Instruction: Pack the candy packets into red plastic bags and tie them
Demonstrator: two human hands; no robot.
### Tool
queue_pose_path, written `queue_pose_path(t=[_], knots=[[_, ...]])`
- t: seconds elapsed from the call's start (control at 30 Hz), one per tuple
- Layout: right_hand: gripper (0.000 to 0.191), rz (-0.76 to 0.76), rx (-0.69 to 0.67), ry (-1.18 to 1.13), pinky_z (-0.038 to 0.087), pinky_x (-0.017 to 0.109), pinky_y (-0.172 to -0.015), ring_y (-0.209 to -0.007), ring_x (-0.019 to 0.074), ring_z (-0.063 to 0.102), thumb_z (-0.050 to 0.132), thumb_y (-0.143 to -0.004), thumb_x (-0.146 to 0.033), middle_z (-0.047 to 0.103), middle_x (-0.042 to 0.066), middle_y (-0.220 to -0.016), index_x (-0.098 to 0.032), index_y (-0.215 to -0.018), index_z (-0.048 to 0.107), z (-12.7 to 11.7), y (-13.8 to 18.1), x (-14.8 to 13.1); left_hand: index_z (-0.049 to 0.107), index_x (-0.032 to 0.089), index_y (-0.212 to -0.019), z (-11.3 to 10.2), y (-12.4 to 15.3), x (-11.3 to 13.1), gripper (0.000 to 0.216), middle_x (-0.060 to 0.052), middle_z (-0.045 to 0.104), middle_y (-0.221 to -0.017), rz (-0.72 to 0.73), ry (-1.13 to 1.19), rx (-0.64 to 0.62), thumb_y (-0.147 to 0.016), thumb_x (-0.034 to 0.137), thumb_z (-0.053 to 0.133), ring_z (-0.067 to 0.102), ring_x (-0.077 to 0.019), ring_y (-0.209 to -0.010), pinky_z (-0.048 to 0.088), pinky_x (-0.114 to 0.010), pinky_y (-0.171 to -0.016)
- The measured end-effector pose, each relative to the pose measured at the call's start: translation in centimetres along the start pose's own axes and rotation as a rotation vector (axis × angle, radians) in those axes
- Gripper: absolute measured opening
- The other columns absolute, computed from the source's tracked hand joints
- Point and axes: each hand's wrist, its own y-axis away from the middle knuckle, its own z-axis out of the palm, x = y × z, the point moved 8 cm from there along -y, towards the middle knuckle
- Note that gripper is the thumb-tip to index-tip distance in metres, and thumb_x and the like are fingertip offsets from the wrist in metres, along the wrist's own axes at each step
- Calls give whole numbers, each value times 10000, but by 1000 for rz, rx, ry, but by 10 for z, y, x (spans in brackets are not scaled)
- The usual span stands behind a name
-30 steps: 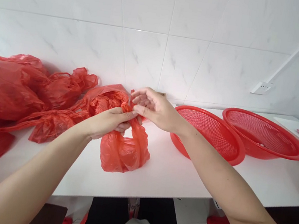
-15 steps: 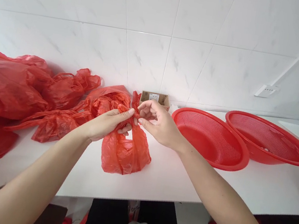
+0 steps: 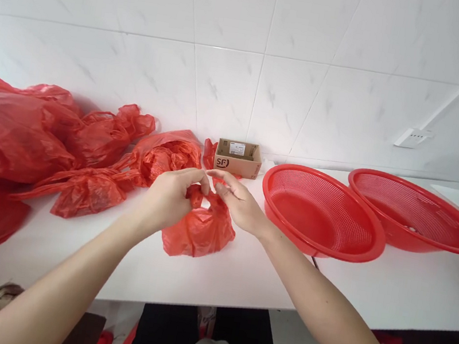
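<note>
The small red plastic bag sits on the white counter right in front of me, its gathered top between my hands. My left hand pinches the twisted neck with curled fingers, and my right hand pinches the same knot from the other side with thumb and forefinger. Behind lies a heap of red bags; a small cardboard box stands against the tiled wall, and two red mesh baskets overlap at my right.
</note>
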Motion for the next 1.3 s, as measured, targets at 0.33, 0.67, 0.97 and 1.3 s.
queue_pose_path(t=[0.33, 0.67, 0.97, 1.3], knots=[[283, -44, 105, 169, 407, 259, -706, -734, 114, 543, 423, -960, -405, 578, -27, -763, -206, -785, 522, -15, 2, 13, 686, 214, -1101, 15, 32, -27, 348, -34, 733, -916, -121, -29, 131, -954, 375, 415, 660, -176, -837, 489, -285, -778], [261, 310, 338, 423, 388, 250, -662, -724, 146, 621, 309, -978, -398, 670, -33, -760, -245, -858, 484, -31, 1, 113, 646, 213, -1022, 61, 127, -101, 450, -65, 692, -1027, -659, 642, 560, -911, 578, 408, 644, -204, -962, 475, -351, -915], [278, 344, 275, 730, 305, 239, -589, -684, 160, 615, 319, -988, -456, 666, -22, -766, -250, -958, 504, 23, 21, 133, 462, 237, -835, 84, 116, -122, 382, -2, 581, -805, -740, 207, 651, -962, 525, 245, 550, -155, -743, 439, -261, -692], [239, 512, 233, 871, 259, 246, -568, -659, 143, 578, 409, -968, -430, 670, -3, -761, -241, -918, 546, -21, 19, 171, 604, 278, -893, 95, 80, -178, 320, -66, 695, -800, -777, -244, 91, -934, 466, 348, 621, -256, -732, 361, -308, -629]])
